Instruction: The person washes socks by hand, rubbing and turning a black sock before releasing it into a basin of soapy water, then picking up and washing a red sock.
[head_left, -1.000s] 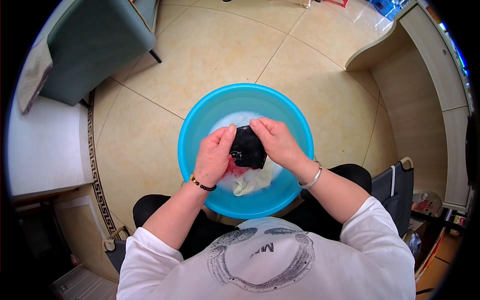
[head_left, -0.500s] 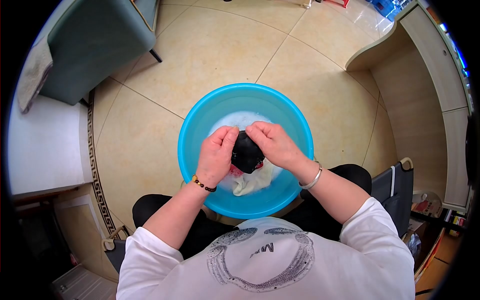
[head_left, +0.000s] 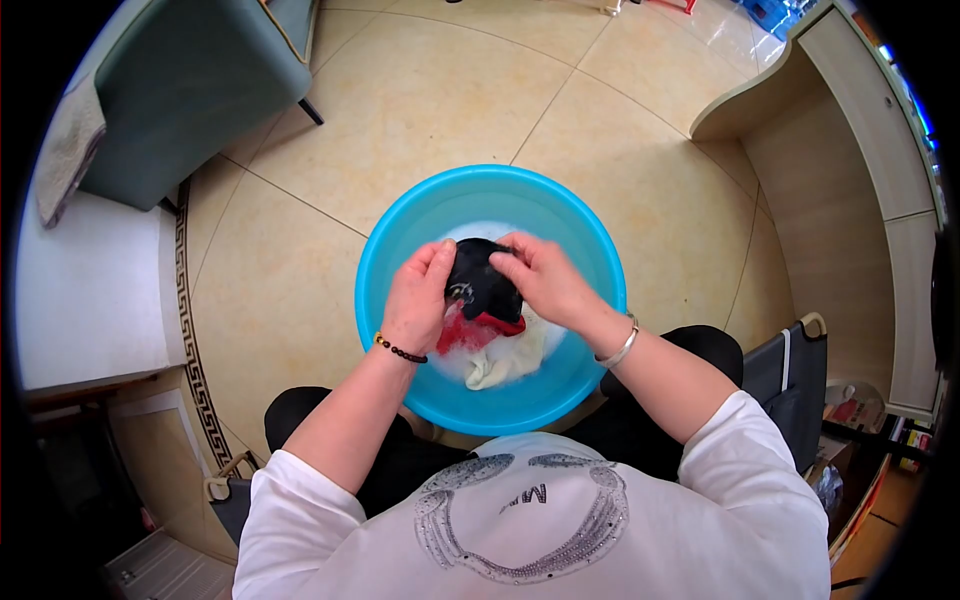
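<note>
Between my two hands a wet black cloth (head_left: 486,285) is stretched over the basin, with a grey mark on its lower left. My left hand (head_left: 421,290) pinches its upper left edge, and my right hand (head_left: 540,277) grips the upper right edge with the thumb laid across the front. Just under the black cloth, red fabric (head_left: 462,332) shows with suds on it. A cream-white cloth (head_left: 505,362) lies below that in soapy water. All of it is inside a round blue plastic basin (head_left: 368,340) on the floor.
A grey-green chair (head_left: 200,90) stands at upper left beside a white surface (head_left: 95,290). At right is a wooden cabinet (head_left: 810,130). My knees flank the basin, and dark folding-chair side panels (head_left: 785,385) are close by. Beige tiles (head_left: 440,90) surround the basin.
The black cloth has risen slightly and is spread wider, with my left hand further left. More red fabric now shows beneath it, and my right thumb has come down over the cloth.
</note>
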